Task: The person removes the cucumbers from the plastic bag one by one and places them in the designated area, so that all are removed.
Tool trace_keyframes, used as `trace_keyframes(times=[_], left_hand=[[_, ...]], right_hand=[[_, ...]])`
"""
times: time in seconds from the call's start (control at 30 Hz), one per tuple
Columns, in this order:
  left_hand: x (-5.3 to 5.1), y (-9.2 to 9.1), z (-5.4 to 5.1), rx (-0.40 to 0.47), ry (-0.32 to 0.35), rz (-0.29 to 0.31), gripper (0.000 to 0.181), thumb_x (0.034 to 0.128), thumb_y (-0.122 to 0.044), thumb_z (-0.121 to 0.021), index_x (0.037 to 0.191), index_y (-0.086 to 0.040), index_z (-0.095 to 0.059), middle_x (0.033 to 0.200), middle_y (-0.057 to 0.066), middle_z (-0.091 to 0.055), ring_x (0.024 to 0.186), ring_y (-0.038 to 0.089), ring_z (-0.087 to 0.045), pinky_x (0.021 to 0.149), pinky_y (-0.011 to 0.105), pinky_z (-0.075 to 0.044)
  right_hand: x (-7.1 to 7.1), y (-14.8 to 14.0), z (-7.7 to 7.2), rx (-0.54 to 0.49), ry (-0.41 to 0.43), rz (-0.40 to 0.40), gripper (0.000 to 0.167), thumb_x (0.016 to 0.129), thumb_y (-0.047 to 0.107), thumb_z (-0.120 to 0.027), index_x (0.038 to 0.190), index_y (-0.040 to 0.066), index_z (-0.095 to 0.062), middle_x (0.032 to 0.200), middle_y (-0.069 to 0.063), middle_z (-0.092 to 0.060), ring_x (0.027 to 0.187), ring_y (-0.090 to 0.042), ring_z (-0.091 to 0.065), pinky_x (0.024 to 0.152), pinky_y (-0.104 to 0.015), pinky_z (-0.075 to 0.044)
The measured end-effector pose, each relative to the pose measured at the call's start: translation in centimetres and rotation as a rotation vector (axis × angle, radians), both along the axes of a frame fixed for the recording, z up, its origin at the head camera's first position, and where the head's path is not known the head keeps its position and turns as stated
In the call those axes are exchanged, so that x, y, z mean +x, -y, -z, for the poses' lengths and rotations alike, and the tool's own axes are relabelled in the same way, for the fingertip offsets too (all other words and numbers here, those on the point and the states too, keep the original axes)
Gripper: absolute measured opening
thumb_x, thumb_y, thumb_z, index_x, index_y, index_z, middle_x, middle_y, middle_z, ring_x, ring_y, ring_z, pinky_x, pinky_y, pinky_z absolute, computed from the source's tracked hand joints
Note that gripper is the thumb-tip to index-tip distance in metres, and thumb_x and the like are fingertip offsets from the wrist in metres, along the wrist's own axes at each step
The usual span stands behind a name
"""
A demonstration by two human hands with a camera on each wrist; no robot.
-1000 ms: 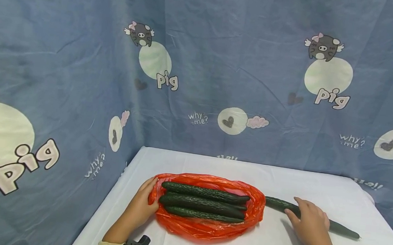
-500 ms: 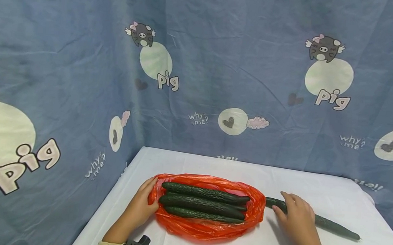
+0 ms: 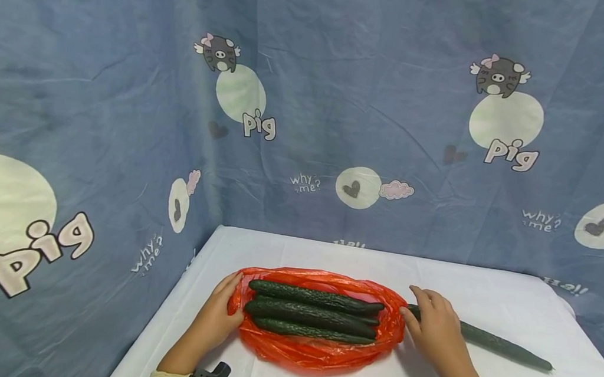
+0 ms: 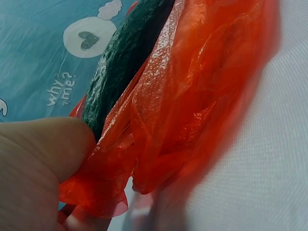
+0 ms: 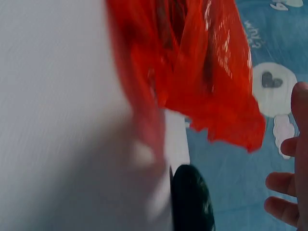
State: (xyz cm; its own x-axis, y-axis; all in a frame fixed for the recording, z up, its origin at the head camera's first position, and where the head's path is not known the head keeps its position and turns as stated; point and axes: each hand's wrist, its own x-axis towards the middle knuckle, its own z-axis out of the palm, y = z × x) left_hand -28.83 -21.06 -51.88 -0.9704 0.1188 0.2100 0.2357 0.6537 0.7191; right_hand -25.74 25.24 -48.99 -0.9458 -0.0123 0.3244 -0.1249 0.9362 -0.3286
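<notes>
A red plastic bag (image 3: 316, 352) lies open on the table with several dark green cucumbers (image 3: 313, 315) side by side in it. At its left end the left hand (image 3: 217, 315) pinches the bag's edge; in the left wrist view the thumb (image 4: 53, 149) presses the red film (image 4: 168, 120) beside a cucumber (image 4: 127, 57). The right hand (image 3: 437, 332), fingers apart, is over the near end of a loose cucumber (image 3: 505, 346), close to the bag's right edge. In the right wrist view its fingers (image 5: 284, 192) hold nothing, with a gap to the bag (image 5: 211, 82).
A white cloth covers the table (image 3: 276, 245). Blue printed fabric (image 3: 309, 94) hangs behind the table and along its left side. Dark devices are strapped at both wrists, the left one (image 3: 209, 376) near the table's front.
The right hand has moved left along the loose cucumber to the right end of the bag. The loose cucumber, the bag and the left hand have stayed in place.
</notes>
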Motion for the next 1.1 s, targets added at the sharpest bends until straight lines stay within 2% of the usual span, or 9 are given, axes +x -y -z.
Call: trace_keyframes(times=[0.17, 0.47, 0.67, 0.93, 1.1], left_hand=[[0.2, 0.1, -0.1, -0.005, -0.012, -0.005, 0.087, 0.0824, 0.005, -0.067, 0.163, -0.004, -0.035, 0.166, 0.016, -0.035, 0.152, 0.042, -0.036, 0.121, 0.057, -0.032], [-0.1, 0.3, -0.1, 0.007, -0.027, -0.004, 0.085, 0.0836, 0.005, -0.069, 0.162, -0.003, -0.036, 0.166, 0.016, -0.036, 0.152, 0.041, -0.036, 0.122, 0.056, -0.032], [0.0, -0.1, 0.3, 0.022, 0.004, 0.014, 0.087, 0.0827, 0.006, -0.067, 0.163, -0.005, -0.036, 0.167, 0.014, -0.034, 0.153, 0.04, -0.035, 0.122, 0.057, -0.033], [0.2, -0.1, 0.2, 0.003, -0.036, -0.006, 0.085, 0.0821, 0.005, -0.069, 0.161, -0.003, -0.038, 0.164, 0.016, -0.038, 0.151, 0.041, -0.039, 0.121, 0.056, -0.033], [0.2, 0.0, 0.2, 0.004, -0.026, -0.003, 0.086, 0.0826, 0.005, -0.069, 0.162, -0.004, -0.038, 0.165, 0.016, -0.038, 0.151, 0.04, -0.039, 0.121, 0.055, -0.033]], right_hand=[[-0.5, 1.6, -0.2, -0.008, 0.002, -0.028, 0.066, 0.097, 0.041, -0.071, 0.151, 0.008, -0.052, 0.14, -0.026, -0.057, 0.132, -0.05, -0.049, 0.107, -0.077, -0.038], [-1.8, 5.2, -0.5, -0.007, -0.06, -0.112, 0.066, 0.096, 0.047, -0.071, 0.148, 0.011, -0.056, 0.137, -0.021, -0.06, 0.13, -0.046, -0.052, 0.107, -0.073, -0.04], [-1.2, 7.0, -0.1, 0.004, -0.039, -0.137, 0.067, 0.095, 0.048, -0.072, 0.149, 0.012, -0.056, 0.137, -0.018, -0.06, 0.13, -0.043, -0.053, 0.106, -0.071, -0.042], [-1.0, 9.8, 0.1, 0.005, -0.053, -0.171, 0.07, 0.094, 0.055, -0.071, 0.15, 0.016, -0.056, 0.137, -0.013, -0.06, 0.131, -0.04, -0.053, 0.106, -0.068, -0.042], [-0.9, 11.8, -0.1, 0.049, -0.037, -0.176, 0.072, 0.092, 0.057, -0.073, 0.149, 0.016, -0.056, 0.139, -0.011, -0.06, 0.132, -0.037, -0.053, 0.108, -0.064, -0.043]])
